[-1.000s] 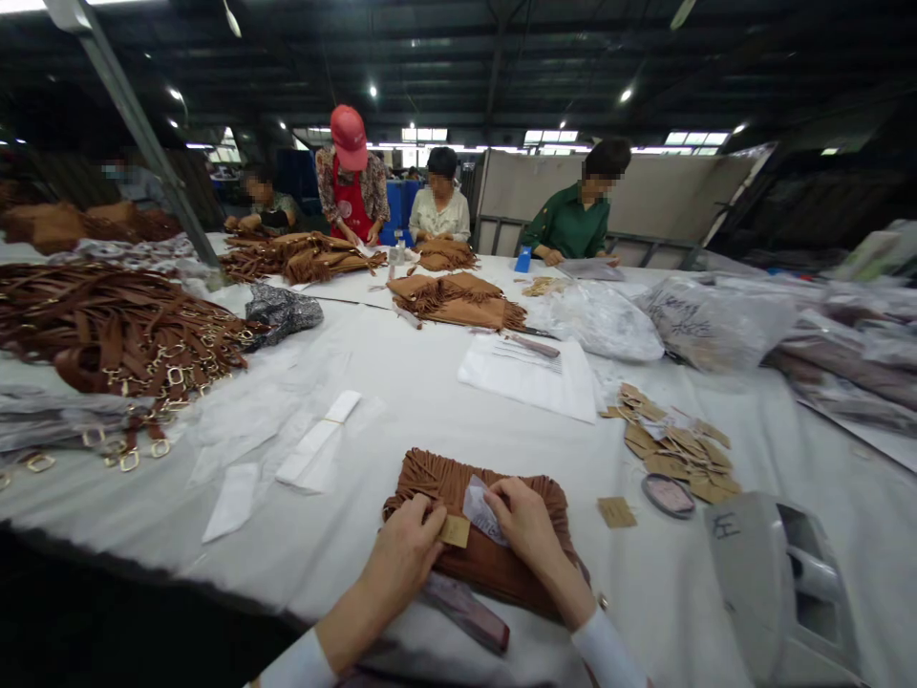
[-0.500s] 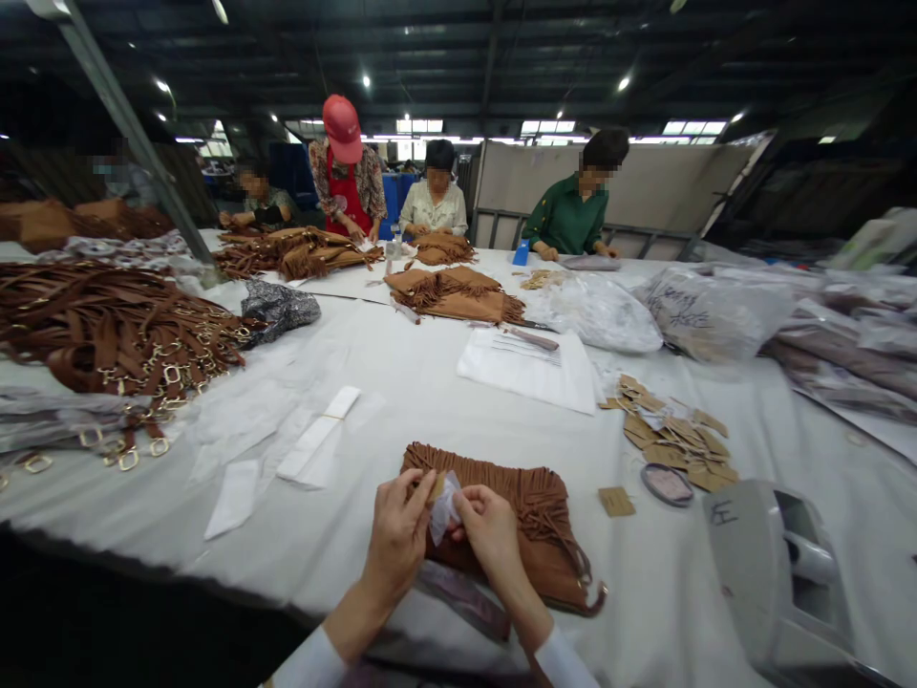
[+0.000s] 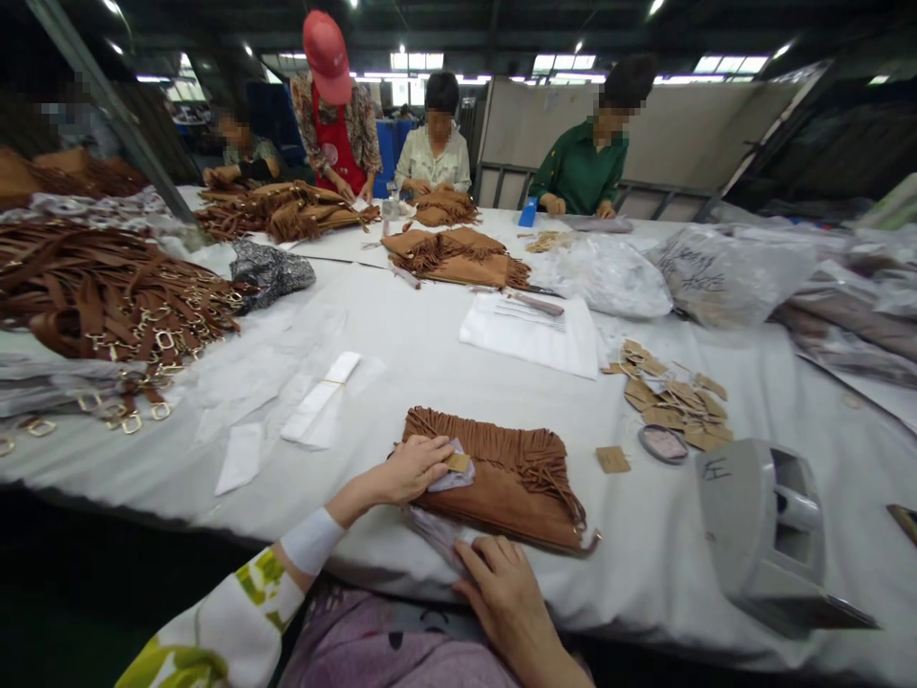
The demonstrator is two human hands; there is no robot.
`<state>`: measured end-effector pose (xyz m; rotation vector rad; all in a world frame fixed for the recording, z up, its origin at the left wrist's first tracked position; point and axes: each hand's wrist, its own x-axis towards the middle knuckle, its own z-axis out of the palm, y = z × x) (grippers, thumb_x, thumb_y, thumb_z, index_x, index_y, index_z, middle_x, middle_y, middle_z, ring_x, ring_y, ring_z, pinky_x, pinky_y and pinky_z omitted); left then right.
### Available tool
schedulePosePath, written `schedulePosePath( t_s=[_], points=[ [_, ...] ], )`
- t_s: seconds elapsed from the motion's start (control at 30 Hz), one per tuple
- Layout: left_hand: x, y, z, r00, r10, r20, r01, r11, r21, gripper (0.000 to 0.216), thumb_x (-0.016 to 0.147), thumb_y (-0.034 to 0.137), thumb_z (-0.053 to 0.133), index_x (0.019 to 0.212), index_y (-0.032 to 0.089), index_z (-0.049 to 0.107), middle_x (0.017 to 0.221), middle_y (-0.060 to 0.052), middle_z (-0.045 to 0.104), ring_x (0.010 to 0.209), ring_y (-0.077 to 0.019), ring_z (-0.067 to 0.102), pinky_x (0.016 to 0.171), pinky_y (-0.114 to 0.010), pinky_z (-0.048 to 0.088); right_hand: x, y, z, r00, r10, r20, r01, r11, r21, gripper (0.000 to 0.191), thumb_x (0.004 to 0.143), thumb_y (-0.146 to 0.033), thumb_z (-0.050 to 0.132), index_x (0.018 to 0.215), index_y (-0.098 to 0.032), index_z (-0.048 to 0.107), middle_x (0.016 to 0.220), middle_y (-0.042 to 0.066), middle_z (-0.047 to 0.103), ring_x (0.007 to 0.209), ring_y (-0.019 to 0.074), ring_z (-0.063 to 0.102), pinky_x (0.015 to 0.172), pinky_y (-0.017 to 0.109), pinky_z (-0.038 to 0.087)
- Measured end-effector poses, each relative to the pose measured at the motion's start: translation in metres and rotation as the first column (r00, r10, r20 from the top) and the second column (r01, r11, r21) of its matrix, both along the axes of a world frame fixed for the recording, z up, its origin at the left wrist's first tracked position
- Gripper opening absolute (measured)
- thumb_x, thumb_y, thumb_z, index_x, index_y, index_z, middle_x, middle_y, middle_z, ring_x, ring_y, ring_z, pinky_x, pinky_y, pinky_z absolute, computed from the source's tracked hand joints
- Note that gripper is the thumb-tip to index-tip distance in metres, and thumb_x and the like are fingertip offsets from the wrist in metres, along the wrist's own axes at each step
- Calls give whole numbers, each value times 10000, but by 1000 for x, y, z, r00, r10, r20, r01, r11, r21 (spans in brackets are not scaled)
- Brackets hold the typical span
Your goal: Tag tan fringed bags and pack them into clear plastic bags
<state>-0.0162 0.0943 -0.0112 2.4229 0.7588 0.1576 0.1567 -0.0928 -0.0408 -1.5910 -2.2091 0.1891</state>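
A brown fringed bag [image 3: 494, 492] lies flat in front of me, fringe along its far side. My left hand [image 3: 415, 468] rests on its left end, fingers laid out flat. At those fingertips are a small tan tag [image 3: 457, 462] and a crumpled piece of thin white wrapping [image 3: 453, 480], both on top of the bag. Nearer to me, at the table edge, a clear plastic packet [image 3: 436, 528] sticks out from under the bag's near side. My right hand [image 3: 505, 592] has its fingers curled over the packet's right end; what lies inside is unclear.
Tan tags [image 3: 673, 406] are heaped on the right, near a round dish [image 3: 663, 443] and a grey tape dispenser [image 3: 763, 526]. White folded strips [image 3: 321, 399] lie left. Brown straps with gold buckles [image 3: 121, 296] are piled far left. Several co-workers handle bags [image 3: 458, 256] across the table.
Both hands have parted from the wrapping and tag they held together. The left now lies on these on the bag; the right has moved down to the plastic packet. The view has tilted down.
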Motion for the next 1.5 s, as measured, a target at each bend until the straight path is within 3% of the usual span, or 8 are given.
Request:
schedulePosePath(
  t_s=[0.2, 0.37, 0.53, 0.7, 0.9, 1.23, 1.37, 1.5],
  points=[
    [-3, -24, 13, 997, 83, 0, -82, 988, 128, 470, 948, 469, 354, 1362, 269, 451, 1462, -80, 427, 1318, -266, 381, 1070, -499, 316, 5, 6, -12, 999, 37, -26, -32, 981, 193, 229, 895, -108, 475, 1055, -171, 627, 823, 58, 594, 725, 170, 492, 658, 290, 405],
    [-8, -57, -3, 991, 27, -133, 23, 930, 366, 1064, 644, 798, 557, 1478, 232, 215, 1535, -150, 274, 1391, -393, 217, 1091, -667, 133, 17, 12, -6, 992, -100, -71, 116, 953, 280, 249, 916, -107, 444, 957, -206, 669, 810, 50, 583, 745, 159, 490, 682, 287, 393],
    [-4, -66, -27, 987, 92, -130, 0, 814, 580, 839, 773, 596, 615, 1464, 284, 255, 1523, -117, 318, 1368, -346, 303, 1082, -576, 237, 40, 8, -1, 981, -193, 6, 176, 906, 384, 146, 877, -258, 576, 970, -279, 686, 1080, 83, 617, 1010, 236, 538, 889, 423, 407],
    [1, -70, -36, 988, 149, -50, -78, 742, 666, 739, 781, 312, 655, 1440, 288, 321, 1489, -79, 392, 1332, -307, 366, 1084, -505, 256, 73, -3, -12, 870, -466, 162, 409, 865, 289, 690, 779, -544, 621, 1365, -213, 466, 1433, 226, 378, 1292, 435, 361, 952, 635, 348],
    [3, -63, -41, 991, 121, 57, -126, 714, 688, 647, 768, 235, 587, 1390, 286, 417, 1430, -57, 479, 1287, -273, 426, 1085, -459, 265, 83, 0, -31, 860, -452, 236, 409, 888, 210, 733, 755, -508, 660, 1400, -256, 419, 1449, 199, 390, 1287, 420, 382, 965, 621, 364],
    [6, -61, -51, 973, 128, 191, -225, 706, 671, 702, 750, 361, 610, 1412, 298, 383, 1361, -65, 549, 1248, -292, 469, 1070, -448, 304, 102, -1, -15, 909, -391, 142, 368, 916, 162, 632, 824, -516, 583, 1379, -249, 441, 1393, 163, 462, 1245, 349, 454, 955, 511, 443],
    [7, -60, -62, 975, 143, 173, -223, 671, 707, 752, 759, 228, 539, 1460, 303, 278, 1325, -54, 584, 1233, -282, 494, 1037, -447, 360, 165, 21, 10, 734, -677, -51, 670, 710, 215, 406, 949, -354, 382, 1275, -157, 521, 1086, 149, 608, 1018, 251, 568, 868, 403, 493],
    [9, -58, -70, 974, 160, 160, -225, 617, 754, 808, 765, 128, 467, 1493, 292, 157, 1269, -47, 628, 1184, -262, 543, 1005, -436, 396, 234, 56, 32, 458, -874, 163, 845, 485, 226, 412, 930, -321, 377, 1184, -84, 598, 1039, 206, 591, 933, 302, 552, 827, 447, 457]
  ],
)
